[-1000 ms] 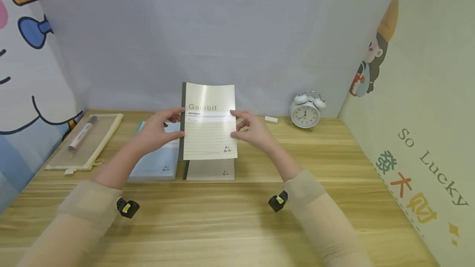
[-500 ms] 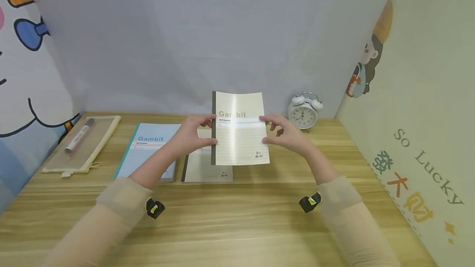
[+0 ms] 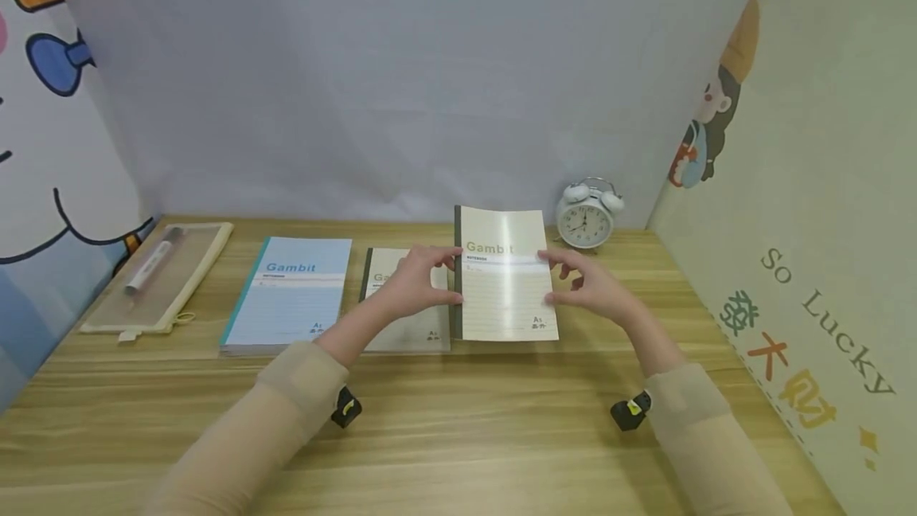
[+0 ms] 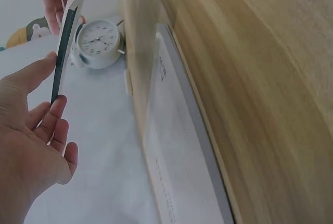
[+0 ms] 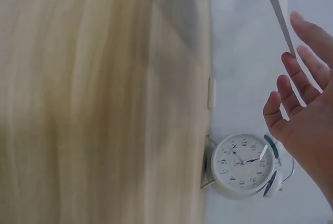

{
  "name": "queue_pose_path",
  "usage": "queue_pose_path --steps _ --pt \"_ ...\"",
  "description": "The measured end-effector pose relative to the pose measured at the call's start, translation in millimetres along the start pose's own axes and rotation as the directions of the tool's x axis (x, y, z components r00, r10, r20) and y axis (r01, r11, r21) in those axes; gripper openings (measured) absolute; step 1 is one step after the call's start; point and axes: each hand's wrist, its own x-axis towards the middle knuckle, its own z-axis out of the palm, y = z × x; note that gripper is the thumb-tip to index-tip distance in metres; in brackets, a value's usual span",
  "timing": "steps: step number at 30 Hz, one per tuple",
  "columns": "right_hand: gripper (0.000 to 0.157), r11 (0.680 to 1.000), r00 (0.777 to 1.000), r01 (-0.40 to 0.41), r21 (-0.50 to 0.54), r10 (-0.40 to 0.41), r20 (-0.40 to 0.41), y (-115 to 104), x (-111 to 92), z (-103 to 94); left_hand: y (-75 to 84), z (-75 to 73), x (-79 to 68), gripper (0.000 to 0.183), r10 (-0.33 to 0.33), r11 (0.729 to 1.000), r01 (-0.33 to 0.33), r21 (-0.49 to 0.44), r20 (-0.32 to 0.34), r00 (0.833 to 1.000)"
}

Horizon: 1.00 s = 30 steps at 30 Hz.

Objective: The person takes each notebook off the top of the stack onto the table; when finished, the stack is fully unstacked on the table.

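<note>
A cream notebook (image 3: pixel 509 301) with a dark spine and "Gambit" on its cover is held up above the table, its cover toward me. My left hand (image 3: pixel 414 285) pinches the spine edge between thumb and fingers. On the opposite edge, my right hand (image 3: pixel 591 285) grips with thumb and fingertips. The left wrist view shows the dark spine (image 4: pixel 63 52) between thumb and fingers. A greyish notebook (image 3: pixel 408 329) lies on the table, partly covered by my left hand and forearm. Left of it lies a blue notebook (image 3: pixel 294 309) with a teal spine.
A white twin-bell alarm clock (image 3: pixel 585 223) stands at the back right. At the far left lies a mesh zip pouch (image 3: pixel 189 277) with a marker (image 3: pixel 150 265) in it. A small white block (image 5: pixel 211 94) sits by the back wall. Printed curtains border the wooden table (image 3: pixel 458 436).
Both hands have carried the cream notebook from above the greyish one to the right, then lowered it toward the table. The blue notebook and part of the greyish one have come into view.
</note>
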Motion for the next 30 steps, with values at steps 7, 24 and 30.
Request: queue_pose_path --steps 7,24,30 --pt "0.068 0.996 0.996 -0.082 -0.021 0.082 0.022 20 -9 2.2 -5.4 28.3 8.3 0.076 -0.041 0.999 0.041 -0.019 0.010 0.999" --pt "0.079 0.992 0.988 -0.069 -0.107 0.083 0.130 58 0 22.4 -22.9 48.1 15.0 0.081 -0.175 0.974 0.152 0.165 0.134 0.975" --pt "0.079 0.986 0.983 -0.039 -0.163 0.067 0.171 59 3 22.0 -21.0 46.2 15.3 0.078 -0.154 0.954 0.101 0.283 0.170 0.973"
